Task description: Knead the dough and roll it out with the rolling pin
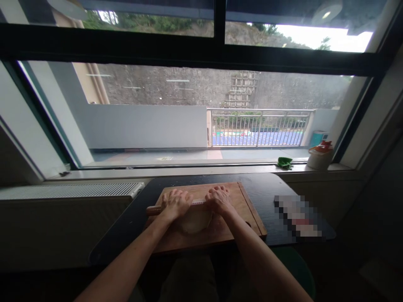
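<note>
On a wooden cutting board, a wooden rolling pin lies crosswise over a flat piece of pale dough. My left hand rests over the pin left of its middle, fingers curled across it. To the right, my right hand presses on the pin in the same way and hides its right end. A white strip with reddish marks shows on the pin between the two hands. The dough spreads from under the pin toward me, and its far side is mostly hidden by hands and pin.
The board lies on a dark table below a wide window. A pixelated item is at the table's right. Along the sill are a green leafy-looking object and a white container with a red top. A radiator stands left.
</note>
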The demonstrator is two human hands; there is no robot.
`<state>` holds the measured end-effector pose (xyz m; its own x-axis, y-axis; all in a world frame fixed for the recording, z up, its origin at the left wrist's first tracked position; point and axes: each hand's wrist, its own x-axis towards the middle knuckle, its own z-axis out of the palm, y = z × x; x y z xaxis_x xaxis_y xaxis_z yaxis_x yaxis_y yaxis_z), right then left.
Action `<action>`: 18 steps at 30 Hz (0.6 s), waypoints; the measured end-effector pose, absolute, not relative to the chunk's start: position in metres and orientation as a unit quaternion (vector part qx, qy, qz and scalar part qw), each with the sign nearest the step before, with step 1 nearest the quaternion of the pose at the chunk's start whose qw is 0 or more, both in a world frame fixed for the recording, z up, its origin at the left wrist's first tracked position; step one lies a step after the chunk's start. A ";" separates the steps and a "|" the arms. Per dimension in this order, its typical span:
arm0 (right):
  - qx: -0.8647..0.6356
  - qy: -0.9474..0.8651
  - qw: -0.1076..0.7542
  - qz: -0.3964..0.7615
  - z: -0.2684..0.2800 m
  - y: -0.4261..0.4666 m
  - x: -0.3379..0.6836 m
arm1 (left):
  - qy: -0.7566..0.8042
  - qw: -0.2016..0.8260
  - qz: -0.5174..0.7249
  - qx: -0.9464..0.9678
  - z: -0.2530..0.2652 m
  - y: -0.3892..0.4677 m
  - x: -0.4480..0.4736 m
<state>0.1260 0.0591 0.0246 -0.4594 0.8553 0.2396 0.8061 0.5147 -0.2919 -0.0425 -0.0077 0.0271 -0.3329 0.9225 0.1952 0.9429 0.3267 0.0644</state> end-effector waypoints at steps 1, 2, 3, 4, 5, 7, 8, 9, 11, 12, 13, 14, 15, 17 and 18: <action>-0.491 -0.850 0.177 0.073 0.026 0.062 0.125 | -0.813 0.049 -0.082 -0.574 0.028 -0.003 -0.045; -0.493 -0.849 0.174 0.078 0.026 0.065 0.123 | -0.814 0.040 -0.082 -0.573 0.029 0.003 -0.048; -0.496 -0.848 0.170 0.082 0.027 0.070 0.121 | -0.815 0.035 -0.082 -0.572 0.031 0.010 -0.050; -0.498 -0.847 0.166 0.086 0.027 0.075 0.119 | -0.815 0.034 -0.082 -0.573 0.032 0.017 -0.053; -0.501 -0.846 0.161 0.088 0.028 0.081 0.117 | -0.816 0.035 -0.080 -0.571 0.033 0.023 -0.056; -0.506 -0.844 0.154 0.089 0.027 0.092 0.112 | -0.821 0.036 -0.076 -0.564 0.035 0.037 -0.062; -0.507 -0.844 0.151 0.089 0.026 0.098 0.109 | -0.825 0.032 -0.074 -0.559 0.035 0.043 -0.064; -0.508 -0.844 0.149 0.090 0.026 0.103 0.107 | -0.830 0.026 -0.074 -0.553 0.035 0.048 -0.067; -0.509 -0.844 0.145 0.090 0.025 0.111 0.104 | -0.837 0.015 -0.073 -0.542 0.033 0.056 -0.071; -0.509 -0.844 0.144 0.090 0.024 0.113 0.103 | -0.838 0.011 -0.070 -0.542 0.032 0.058 -0.073; -0.509 -0.844 0.144 0.090 0.024 0.114 0.103 | -0.837 0.011 -0.069 -0.543 0.030 0.059 -0.074; -0.508 -0.844 0.144 0.089 0.024 0.113 0.103 | -0.834 0.012 -0.068 -0.547 0.029 0.058 -0.075; -0.507 -0.845 0.146 0.089 0.024 0.112 0.104 | -0.831 0.014 -0.066 -0.553 0.028 0.056 -0.074; -0.506 -0.845 0.152 0.087 0.024 0.106 0.107 | -0.824 0.013 -0.063 -0.562 0.028 0.050 -0.071; -0.505 -0.845 0.155 0.086 0.024 0.101 0.109 | -0.822 0.011 -0.061 -0.566 0.028 0.045 -0.069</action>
